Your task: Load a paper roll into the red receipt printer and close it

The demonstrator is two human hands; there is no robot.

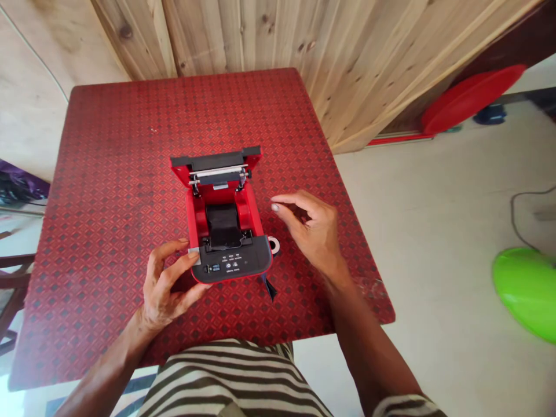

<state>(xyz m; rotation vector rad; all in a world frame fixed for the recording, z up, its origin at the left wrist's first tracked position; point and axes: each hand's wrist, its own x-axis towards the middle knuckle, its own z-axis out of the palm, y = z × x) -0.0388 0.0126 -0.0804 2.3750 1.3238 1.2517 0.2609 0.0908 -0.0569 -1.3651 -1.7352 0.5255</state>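
A small red and black plastic box-shaped machine (237, 265) is set on a square table covered with a red cloth with dark diamonds (130, 127). Its front left corner is held between the finger and thumb of the left hand (169, 284). The right hand (308, 223) is held in the air just right of the machine; its fingers are bent and let go, with the tips of the thumb and first finger close together. The red and black lid (217, 168) is tipped up at the back of the machine, so the bit of table behind it is blocked. The space inside is mostly filled by a shiny black sheet (223, 223). A round white ring (274, 245) is partly hidden by the machine's front right corner, and a dark strip (270, 288) is seen poking out below that corner. Past the machine, a pale wooden wall (260, 35) is met by the table. Far to the machine's right, a bright green plastic thing (527, 292), a thin grey cord (513, 208) and a big red round thing (473, 98) are seen. Far to its left, a brown wooden chair (17, 282) is partly shown.
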